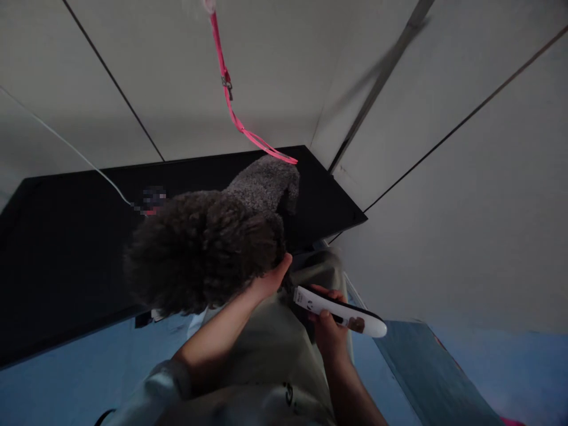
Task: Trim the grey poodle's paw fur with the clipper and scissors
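**Pale corner, dim light**

Black table fills the corner. Dog stands at its near edge, and a pink leash rising overhead likely keeps it put. Left hand braces the dog's flank; its fingers are buried in fur (grip unreadable). Right hand is clenched round the white clipper, blade end toward the dog and just short of the coat.

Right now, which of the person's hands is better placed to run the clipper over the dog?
Probably the right hand: it grips the clipper, whose head points toward the dog. The left hand is pressed into the dog's curly fur, so it looks busy steadying.
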Demonstrator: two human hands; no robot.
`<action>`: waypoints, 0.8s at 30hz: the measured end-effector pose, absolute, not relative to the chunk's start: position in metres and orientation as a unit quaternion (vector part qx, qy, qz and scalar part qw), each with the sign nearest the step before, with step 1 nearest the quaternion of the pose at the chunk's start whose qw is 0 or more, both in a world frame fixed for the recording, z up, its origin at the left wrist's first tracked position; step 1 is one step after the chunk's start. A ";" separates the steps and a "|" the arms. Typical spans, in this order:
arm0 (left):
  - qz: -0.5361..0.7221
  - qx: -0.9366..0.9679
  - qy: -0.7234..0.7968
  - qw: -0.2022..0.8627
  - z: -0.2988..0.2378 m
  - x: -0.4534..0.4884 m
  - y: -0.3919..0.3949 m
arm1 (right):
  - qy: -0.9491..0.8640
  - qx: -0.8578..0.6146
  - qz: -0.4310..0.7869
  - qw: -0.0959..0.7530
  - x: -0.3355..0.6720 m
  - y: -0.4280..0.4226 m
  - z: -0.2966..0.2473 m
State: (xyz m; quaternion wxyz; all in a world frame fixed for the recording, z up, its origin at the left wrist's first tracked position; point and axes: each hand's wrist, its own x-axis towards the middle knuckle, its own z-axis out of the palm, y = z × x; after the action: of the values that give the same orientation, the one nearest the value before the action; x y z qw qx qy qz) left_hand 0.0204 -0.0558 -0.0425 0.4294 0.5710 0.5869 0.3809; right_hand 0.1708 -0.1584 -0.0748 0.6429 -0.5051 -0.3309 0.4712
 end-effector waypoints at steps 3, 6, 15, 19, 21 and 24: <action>0.401 0.564 0.589 0.417 -0.038 0.026 -0.055 | -0.382 -0.507 0.431 0.641 0.165 -0.172 -0.072; 0.409 0.564 0.589 0.409 -0.034 0.029 -0.055 | -0.481 -0.519 0.330 0.625 0.165 -0.183 -0.069; 0.404 0.578 0.586 0.400 -0.025 0.028 -0.057 | -0.591 -0.540 0.223 0.557 0.165 -0.182 -0.070; 0.426 0.556 0.580 0.416 -0.036 0.026 -0.053 | -0.566 -0.532 0.266 0.571 0.163 -0.175 -0.071; 0.429 0.557 0.575 0.418 -0.042 0.025 -0.051 | -0.556 -0.508 0.316 0.577 0.164 -0.168 -0.069; 0.426 0.555 0.569 0.432 -0.048 0.022 -0.048 | -0.524 -0.469 0.415 0.577 0.171 -0.153 -0.062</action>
State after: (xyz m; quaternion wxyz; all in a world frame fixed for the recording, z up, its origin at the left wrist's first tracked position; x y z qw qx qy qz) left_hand 0.0219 -0.0480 -0.0483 0.4318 0.5554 0.5688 0.4259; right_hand 0.1710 -0.1527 -0.0622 0.5770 -0.4686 -0.5243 0.4154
